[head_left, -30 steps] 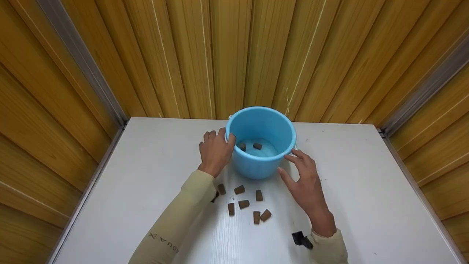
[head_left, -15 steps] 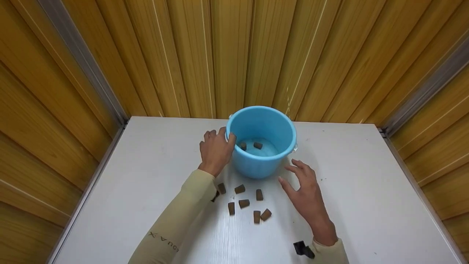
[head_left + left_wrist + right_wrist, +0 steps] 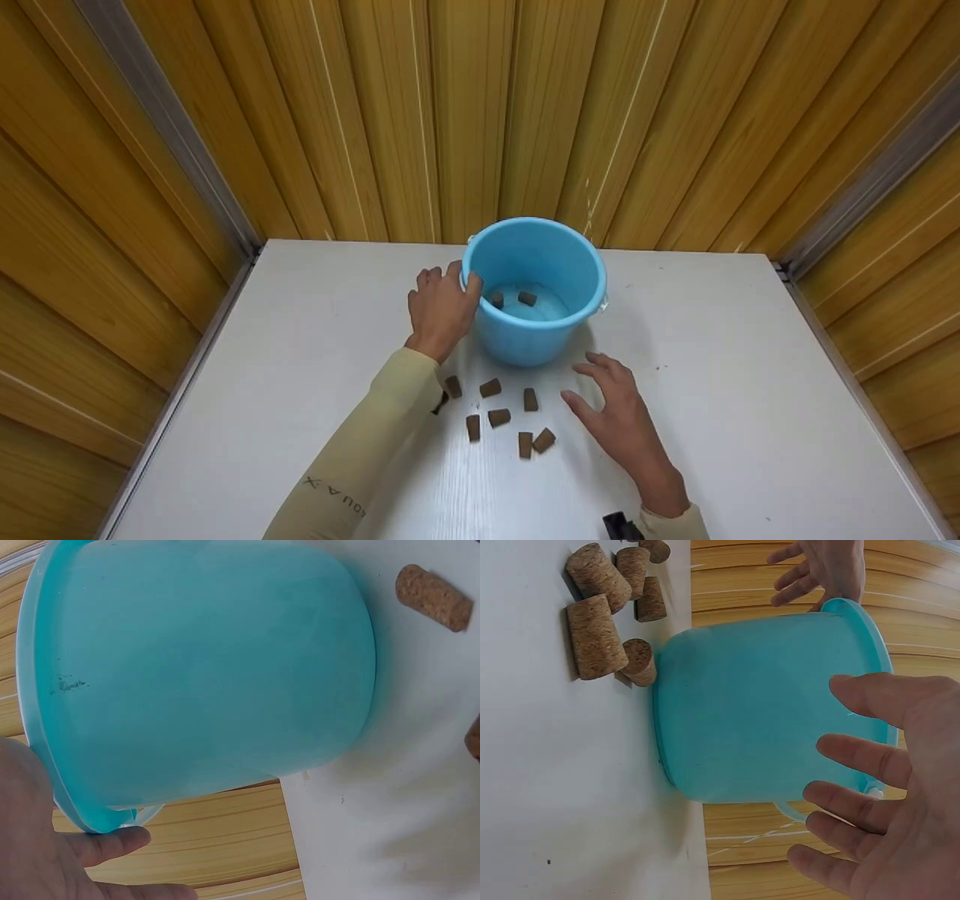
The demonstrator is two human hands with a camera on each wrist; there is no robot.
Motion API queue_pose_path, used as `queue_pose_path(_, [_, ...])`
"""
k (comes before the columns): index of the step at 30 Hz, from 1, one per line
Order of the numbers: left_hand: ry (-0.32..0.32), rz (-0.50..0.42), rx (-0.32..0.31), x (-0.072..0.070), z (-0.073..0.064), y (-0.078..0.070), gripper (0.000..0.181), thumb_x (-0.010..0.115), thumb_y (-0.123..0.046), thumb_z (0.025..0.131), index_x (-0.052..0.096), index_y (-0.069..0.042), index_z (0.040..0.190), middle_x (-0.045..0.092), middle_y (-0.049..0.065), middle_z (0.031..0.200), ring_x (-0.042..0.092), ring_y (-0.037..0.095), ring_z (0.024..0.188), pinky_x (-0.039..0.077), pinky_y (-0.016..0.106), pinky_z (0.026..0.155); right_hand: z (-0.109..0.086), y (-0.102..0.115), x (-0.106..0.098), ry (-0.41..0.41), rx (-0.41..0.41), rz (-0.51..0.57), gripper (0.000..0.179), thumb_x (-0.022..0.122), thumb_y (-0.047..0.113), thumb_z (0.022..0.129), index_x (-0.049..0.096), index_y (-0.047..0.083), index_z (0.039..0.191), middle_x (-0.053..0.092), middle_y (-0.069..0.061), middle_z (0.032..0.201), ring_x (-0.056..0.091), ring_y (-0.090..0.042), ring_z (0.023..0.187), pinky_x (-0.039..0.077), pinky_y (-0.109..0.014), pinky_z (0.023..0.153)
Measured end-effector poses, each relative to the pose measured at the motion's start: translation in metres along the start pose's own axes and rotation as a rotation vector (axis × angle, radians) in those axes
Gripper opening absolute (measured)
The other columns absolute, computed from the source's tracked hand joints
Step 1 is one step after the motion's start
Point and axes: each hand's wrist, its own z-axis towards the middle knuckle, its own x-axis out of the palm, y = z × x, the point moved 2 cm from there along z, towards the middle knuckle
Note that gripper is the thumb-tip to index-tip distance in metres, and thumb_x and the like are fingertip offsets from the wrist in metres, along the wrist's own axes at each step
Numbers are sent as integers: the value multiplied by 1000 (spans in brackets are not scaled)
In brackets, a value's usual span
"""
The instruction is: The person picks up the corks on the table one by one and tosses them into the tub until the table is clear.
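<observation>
1. At the left, a wooden-looking panel point(image 3: 75, 300) stands beside the left edge of the white bench point(image 3: 337, 322), and a metal post point(image 3: 184, 127) rises at the far left corner.
2. A beige sleeve point(image 3: 360, 450) with dark letters covers the left forearm, which crosses the bench from the near side.
3. The left hand point(image 3: 441, 311) pinches the rim of the bucket at its left side: the thumb lies over the rim, the other fingers are outside, reaching past it.
4. Seven loose corks point(image 3: 499, 418) lie on the bench at the near side of the bucket, between the two forearms. The two nearest ones are touching.
5. The blue bucket point(image 3: 525, 337) stands upright close to the far edge, about midway between the far corners. Two more corks point(image 3: 527, 298) lie on its bottom, apart from each other.
6. The right hand point(image 3: 619, 416) is spread, with thumb and fingers separated and a little bent. It is near the bucket and to the right of the loose corks, touching neither.
7. Another panel point(image 3: 900, 315) borders the right edge.
</observation>
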Motion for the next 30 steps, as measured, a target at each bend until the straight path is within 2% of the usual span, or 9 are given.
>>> queue_pose_path(8, [20,-4,-25,-1,1,-1,61,40,-48,107,60,-10,150,64,18,141,50,40,139,44,63,109,-8,-8,13,102,9,5,39,85,20,93,70,9,127,55,-18,146,44,-43,144,42,-61,113])
queue_pose_path(15, [15,-7,-21,-2,2,0,59,42,-46,108,59,-9,151,63,19,143,48,41,141,43,64,110,-15,-14,21,174,43,-21,38,86,23,92,72,11,125,56,-16,147,44,-42,145,42,-61,113])
queue_pose_path(19, [14,-10,-28,-1,2,0,56,44,-44,109,59,-10,151,63,19,144,47,42,142,41,65,111,-19,-16,24,200,70,-28,37,86,22,91,73,12,124,56,-16,148,43,-42,146,42,-61,114])
queue_pose_path(25, [19,-6,-31,0,1,0,59,41,-47,109,59,-10,151,63,18,143,48,41,141,42,64,110,-24,-19,30,230,95,-47,38,86,25,91,73,14,124,56,-15,148,44,-42,146,42,-60,113])
queue_pose_path(30, [-8,-5,2,0,0,0,56,42,-43,108,62,-8,147,65,20,138,50,44,140,45,65,107,-27,-21,34,251,80,-35,34,86,23,90,74,13,121,58,-16,145,44,-43,145,42,-61,113])
